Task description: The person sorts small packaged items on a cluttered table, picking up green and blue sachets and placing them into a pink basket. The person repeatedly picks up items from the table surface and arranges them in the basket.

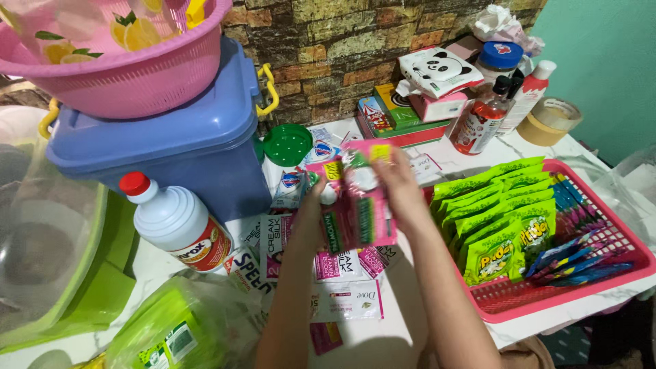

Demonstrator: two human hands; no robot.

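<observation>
Item, centre of frame: a strip of pink and green sachets (359, 205), lifted upright off the table so its faces can be read, our left hand (309, 217) pinching its left edge and our right hand (402, 191) closed over its upper right corner, the hands apart by the strip's width. Beneath lie loose sachets (345, 301) on the white table (383, 335). Open room is scant: the red basket (547, 297) of green packets (495, 225) crowds the right, the blue bin (171, 143) and white bottle (179, 225) the left.
</observation>
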